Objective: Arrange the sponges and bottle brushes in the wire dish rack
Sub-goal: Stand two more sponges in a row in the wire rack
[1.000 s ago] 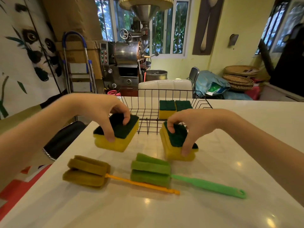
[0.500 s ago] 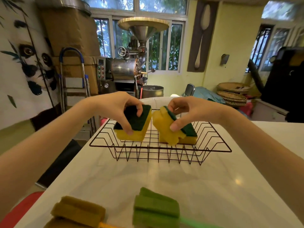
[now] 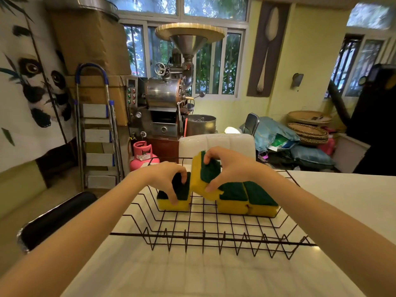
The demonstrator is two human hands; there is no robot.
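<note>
A black wire dish rack stands on the white table. Two yellow sponges with green scrub tops lie side by side at its far right. My left hand grips another yellow-green sponge that rests flat on the rack's far left. My right hand holds a fourth sponge tilted on edge above the gap between them. The bottle brushes are out of view.
The white table stretches toward me in front of the rack. A white chair back stands just behind the rack. A black chair sits at the table's left edge. A pink gas cylinder and a stepladder stand beyond.
Both hands moved forward and down into the rack with their sponges. The left sponge now rests on the rack floor. The view lifted, so the brushes dropped out of sight.
</note>
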